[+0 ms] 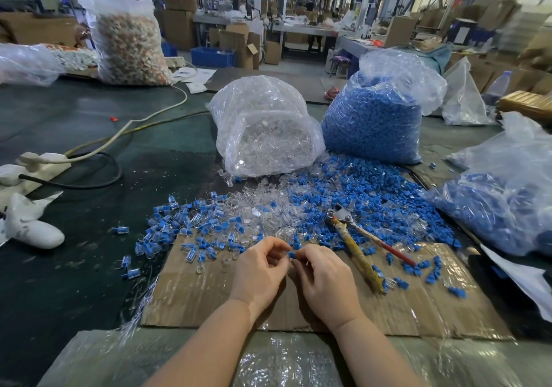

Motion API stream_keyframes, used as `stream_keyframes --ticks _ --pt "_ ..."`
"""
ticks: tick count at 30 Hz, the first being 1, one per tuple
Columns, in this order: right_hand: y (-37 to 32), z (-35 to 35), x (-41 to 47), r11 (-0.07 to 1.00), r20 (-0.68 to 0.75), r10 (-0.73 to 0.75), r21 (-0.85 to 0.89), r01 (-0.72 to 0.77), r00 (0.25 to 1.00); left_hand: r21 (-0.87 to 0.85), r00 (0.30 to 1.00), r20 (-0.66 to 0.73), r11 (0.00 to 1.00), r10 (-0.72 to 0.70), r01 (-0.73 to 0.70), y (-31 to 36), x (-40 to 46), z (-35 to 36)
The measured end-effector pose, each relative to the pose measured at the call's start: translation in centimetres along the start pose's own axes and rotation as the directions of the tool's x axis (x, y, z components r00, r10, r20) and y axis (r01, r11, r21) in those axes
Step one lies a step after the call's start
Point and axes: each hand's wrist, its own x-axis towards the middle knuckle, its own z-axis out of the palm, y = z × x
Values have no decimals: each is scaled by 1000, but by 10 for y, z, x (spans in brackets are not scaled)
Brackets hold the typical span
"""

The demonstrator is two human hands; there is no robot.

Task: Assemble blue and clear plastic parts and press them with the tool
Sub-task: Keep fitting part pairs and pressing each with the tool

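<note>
1. A small blue part (292, 255) is pinched at the fingertips where the left hand (259, 270) and the right hand (324, 279) meet; both hands are curled in, fingertips pressed together around it. A clear part is probably held with it, but that cannot be made out.
2. The hands are kept low over the cardboard sheet (298, 306), presumably so that a dropped piece stays within reach.
3. The pressing tool (355, 246) is left lying just to the right of the right hand, handles toward the person, untouched; it is judged to be placed for a quick pick-up once the parts are joined.
4. Loose clear parts (268, 207) are heaped just beyond the fingertips, with loose blue parts (358, 189) to their right, so that either can be taken without a long reach.
5. Joined blue-and-clear pieces (179, 222) are spread to the left, apart from the raw stock.
6. Farther back, a bag of clear parts (263, 129) and a bag of blue parts (376, 117) are stood as supply.
</note>
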Motion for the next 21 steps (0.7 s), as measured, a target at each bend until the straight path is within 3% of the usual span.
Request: stream_keyframes --ticks 7,10,21 --pt "-3 -2 1 1000 22 1 9 -2 1000 -26 1000 7 1000 -14 14 1 -1 -1" --pt "1 -2 2 987 29 116 112 -118 993 -67 1000 17 997 -25 26 3 -3 -2" --pt "8 -2 8 935 245 211 234 -269 946 -115 997 72 993 -12 20 8 -4 -3"
